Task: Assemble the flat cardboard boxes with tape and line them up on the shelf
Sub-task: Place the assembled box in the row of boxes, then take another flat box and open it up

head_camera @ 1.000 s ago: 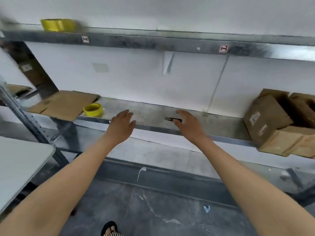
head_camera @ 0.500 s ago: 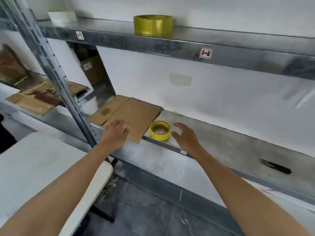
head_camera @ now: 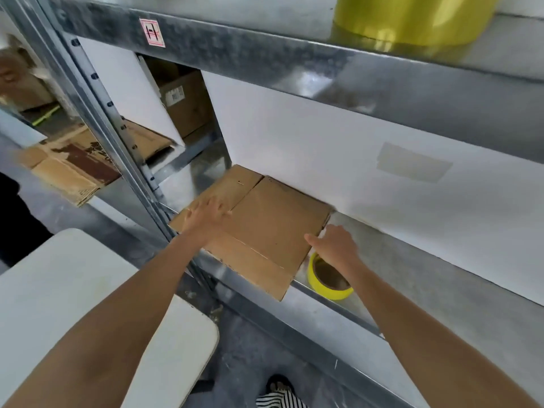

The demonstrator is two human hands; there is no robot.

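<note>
1. Cardboard box (head_camera: 265, 231), flattened, brown and creased along its flaps, lies on the middle shelf (head_camera: 426, 278), and its front corner overhangs the shelf edge.
2. Left grip (head_camera: 206, 219) rests spread flat on the cardboard. The right grip (head_camera: 332, 245) sits at its right edge with the thumb out; I cannot tell whether it is pinching.
3. There are two yellow rolls: a small tape roll (head_camera: 329, 282) just beside the cardboard and a large tape roll (head_camera: 412, 19) on the upper shelf (head_camera: 265, 63).
4. One assembled carton (head_camera: 185, 101) stands in the next bay, its contents hidden.

Metal shelf (head_camera: 412, 260): flat cardboard (head_camera: 265, 225) at left end, overhanging front edge; 1 yellow tape roll (head_camera: 323, 287) just beside its right side, near front edge.
</note>
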